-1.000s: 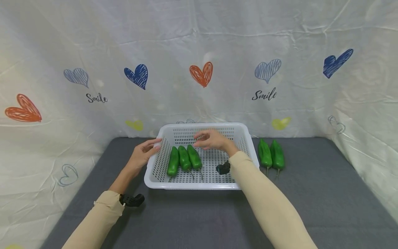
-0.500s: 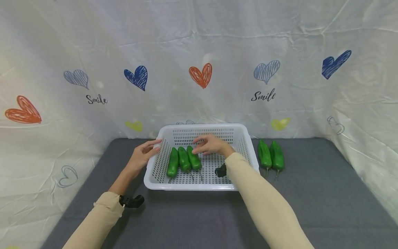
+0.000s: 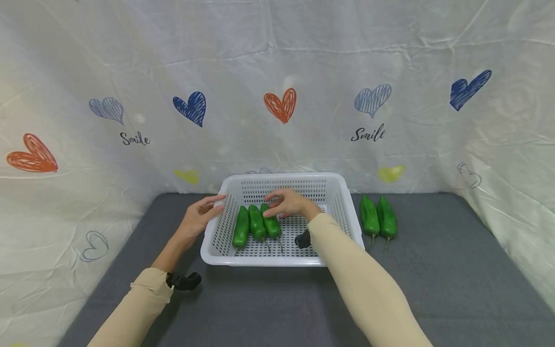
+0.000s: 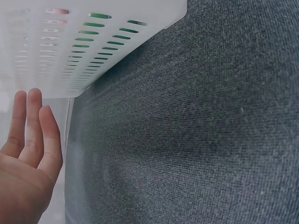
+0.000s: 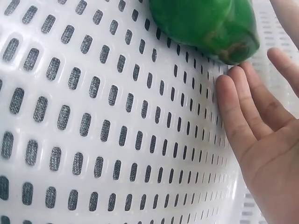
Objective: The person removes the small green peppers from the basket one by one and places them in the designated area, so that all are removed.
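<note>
Green chilli pepper [image 3: 273, 228], rightmost in the basket [image 3: 277, 261], lies front-to-back under your nearer right hand [image 3: 289, 203], parted fingers gripping nothing.

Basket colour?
White; the basket shows best in the head view.

Glossy green elongated peppers [image 3: 257, 224]; white plastic basket [image 3: 269, 261] patterned with slots [image 5: 85, 124]; dark grey cloth worktop [image 3: 269, 308]; off-white sheet [image 3: 243, 38] printed with orange, blue and yellow hearts [image 3: 280, 107] and black "Smile" lettering [image 3: 367, 133]; plain cream sleeves [image 3: 364, 284].
</note>
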### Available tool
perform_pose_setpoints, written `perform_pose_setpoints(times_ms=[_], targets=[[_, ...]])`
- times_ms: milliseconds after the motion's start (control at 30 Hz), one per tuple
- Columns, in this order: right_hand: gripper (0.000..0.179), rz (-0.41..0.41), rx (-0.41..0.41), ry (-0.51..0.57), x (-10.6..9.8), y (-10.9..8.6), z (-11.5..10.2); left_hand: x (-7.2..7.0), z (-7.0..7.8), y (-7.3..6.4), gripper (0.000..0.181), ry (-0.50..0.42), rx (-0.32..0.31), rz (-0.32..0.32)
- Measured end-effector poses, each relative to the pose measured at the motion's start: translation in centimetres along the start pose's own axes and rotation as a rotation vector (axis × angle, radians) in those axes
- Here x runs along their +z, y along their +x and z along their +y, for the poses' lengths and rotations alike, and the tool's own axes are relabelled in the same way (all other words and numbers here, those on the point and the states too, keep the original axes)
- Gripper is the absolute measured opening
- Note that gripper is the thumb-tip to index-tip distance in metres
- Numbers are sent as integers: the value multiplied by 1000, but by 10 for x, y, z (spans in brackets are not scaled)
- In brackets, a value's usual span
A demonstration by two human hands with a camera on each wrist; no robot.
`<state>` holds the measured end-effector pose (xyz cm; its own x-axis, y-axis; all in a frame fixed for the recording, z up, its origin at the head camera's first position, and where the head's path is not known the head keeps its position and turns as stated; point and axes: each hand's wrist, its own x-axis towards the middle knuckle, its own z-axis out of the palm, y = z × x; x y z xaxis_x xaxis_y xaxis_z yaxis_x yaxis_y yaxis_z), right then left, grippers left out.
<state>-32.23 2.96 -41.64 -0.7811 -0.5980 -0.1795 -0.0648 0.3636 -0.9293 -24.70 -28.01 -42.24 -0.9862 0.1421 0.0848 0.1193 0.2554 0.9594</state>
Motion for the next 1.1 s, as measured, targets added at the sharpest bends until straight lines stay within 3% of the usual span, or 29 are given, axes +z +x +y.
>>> perform_pose_setpoints(times_ms=[600,1100], targets=[[60,-5,34,-60,7,3,-7,0,0,1,48,16,6,-9],[57,6,76,-14,8,3,-9,0,1,-1,46,3,12,-9]])
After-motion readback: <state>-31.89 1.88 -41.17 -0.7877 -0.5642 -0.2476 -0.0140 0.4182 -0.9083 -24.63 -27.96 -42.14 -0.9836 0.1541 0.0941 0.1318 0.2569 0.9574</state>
